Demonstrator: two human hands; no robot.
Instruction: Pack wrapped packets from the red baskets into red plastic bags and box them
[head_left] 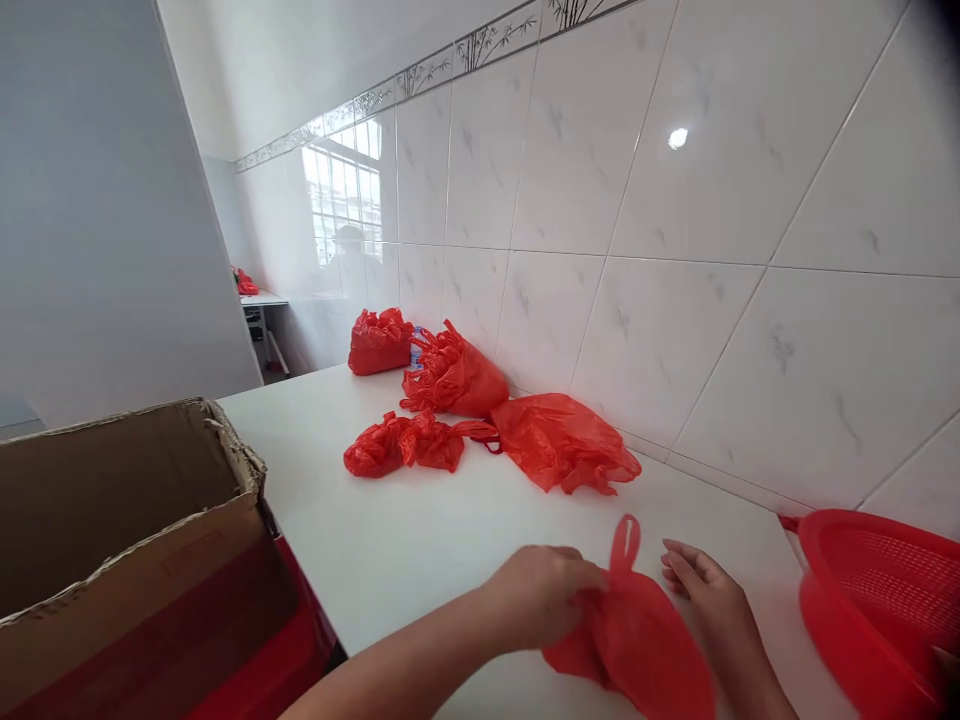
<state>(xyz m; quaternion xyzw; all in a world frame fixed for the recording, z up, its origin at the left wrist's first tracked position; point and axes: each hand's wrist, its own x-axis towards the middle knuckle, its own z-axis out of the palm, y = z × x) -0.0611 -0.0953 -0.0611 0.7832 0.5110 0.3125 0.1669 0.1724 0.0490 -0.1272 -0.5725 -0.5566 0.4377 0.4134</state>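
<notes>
A flat red plastic bag lies on the white counter near its front edge, one handle loop sticking up. My left hand is closed over the bag's left side, gripping the plastic. My right hand rests at the bag's right edge with its fingers stretched out and slightly apart, touching the plastic.
Several red plastic bags lie bunched along the tiled wall, one beside a small water bottle. A red colander sits at the right. An open cardboard box stands at the left.
</notes>
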